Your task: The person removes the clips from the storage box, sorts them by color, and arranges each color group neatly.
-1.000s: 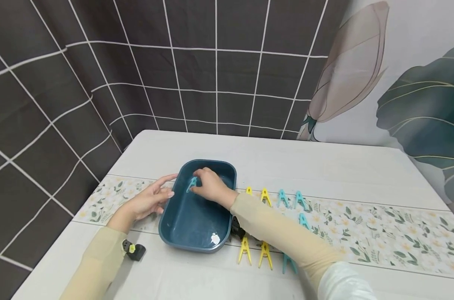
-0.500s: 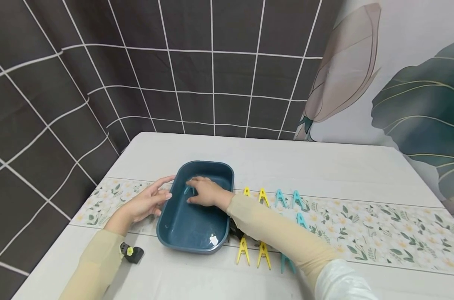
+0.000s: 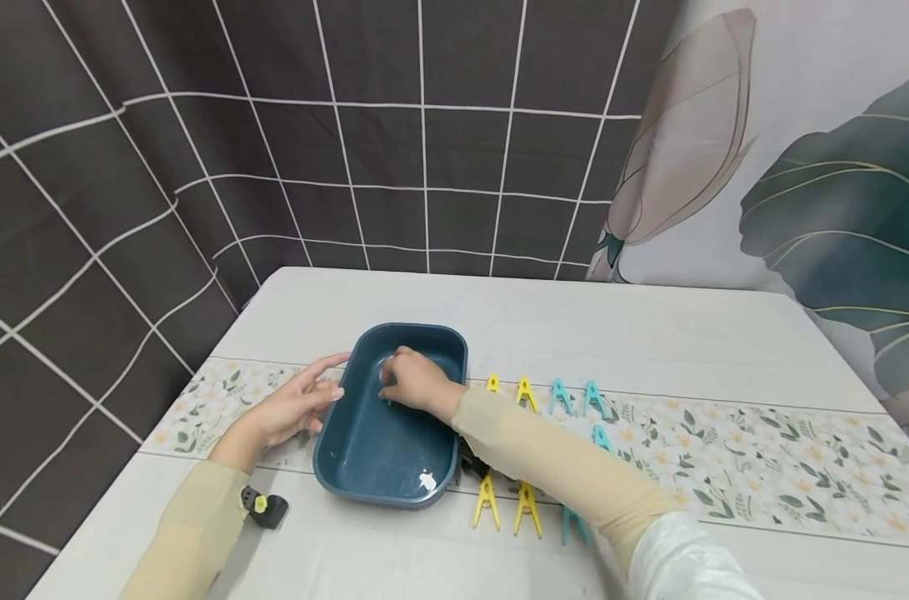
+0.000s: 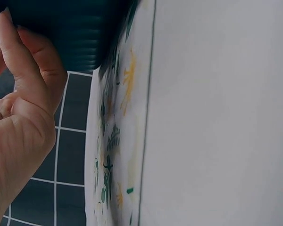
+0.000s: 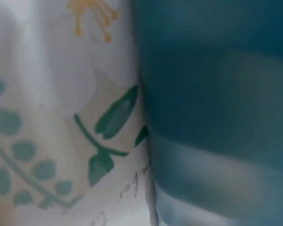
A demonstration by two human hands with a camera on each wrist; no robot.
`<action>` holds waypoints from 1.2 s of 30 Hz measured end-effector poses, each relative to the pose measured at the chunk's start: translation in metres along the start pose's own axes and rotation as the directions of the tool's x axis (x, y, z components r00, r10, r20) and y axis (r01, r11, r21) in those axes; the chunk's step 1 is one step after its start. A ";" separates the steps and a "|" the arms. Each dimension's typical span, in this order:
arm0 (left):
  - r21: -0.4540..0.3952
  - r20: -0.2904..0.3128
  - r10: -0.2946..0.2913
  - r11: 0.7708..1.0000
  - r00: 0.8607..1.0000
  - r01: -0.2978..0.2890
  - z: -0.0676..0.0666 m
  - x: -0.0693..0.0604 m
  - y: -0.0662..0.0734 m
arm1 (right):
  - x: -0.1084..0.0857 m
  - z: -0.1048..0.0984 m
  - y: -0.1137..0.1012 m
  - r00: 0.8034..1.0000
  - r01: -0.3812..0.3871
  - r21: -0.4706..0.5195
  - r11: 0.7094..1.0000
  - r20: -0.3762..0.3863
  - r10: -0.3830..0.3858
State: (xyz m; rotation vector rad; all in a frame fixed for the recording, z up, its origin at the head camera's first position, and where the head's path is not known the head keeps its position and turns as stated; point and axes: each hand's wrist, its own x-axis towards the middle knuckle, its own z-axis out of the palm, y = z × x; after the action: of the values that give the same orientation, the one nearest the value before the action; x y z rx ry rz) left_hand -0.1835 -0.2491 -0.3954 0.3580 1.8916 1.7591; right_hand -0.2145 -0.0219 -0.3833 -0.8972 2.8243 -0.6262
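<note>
A deep dark-blue plastic basin [image 3: 394,454] stands on the table. My right hand [image 3: 420,382] reaches down inside it near the left wall, fingers bent. Any clothespin at those fingertips is hidden, so whether they pinch one cannot be seen. Against the basin's left outer side rests my left hand [image 3: 292,407], fingers extended. In the left wrist view, that hand [image 4: 26,89] has its fingertips at the ribbed outside of the basin [image 4: 80,42]. The right wrist view shows only the basin's blurred wall [image 5: 212,103], with no hand visible.
Right of the basin stand or lie several clothespins in rows: yellow ones [image 3: 526,508] and light-blue ones [image 3: 592,398], some partly covered by the right forearm. The white table [image 3: 649,333] has a floral band. A dark gridded curtain [image 3: 461,150] hangs behind.
A second ago the right hand held a light-blue clothespin over the basin. Its fingers then spread with the clothespin low beside them; now they have bent again and it is hidden. The left hand stays put.
</note>
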 end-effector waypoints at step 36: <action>0.015 -0.011 0.006 1.000 1.000 -0.006 -0.001 0.000 -0.002 | -0.001 -0.002 0.001 0.995 -0.019 0.100 0.995 -0.091 0.028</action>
State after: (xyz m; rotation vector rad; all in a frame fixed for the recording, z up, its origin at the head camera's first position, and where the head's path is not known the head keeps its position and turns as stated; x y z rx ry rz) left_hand -0.1833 -0.2501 -0.3975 0.3607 1.9146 1.7552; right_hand -0.2143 -0.0198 -0.3824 -0.8382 2.8503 -0.8172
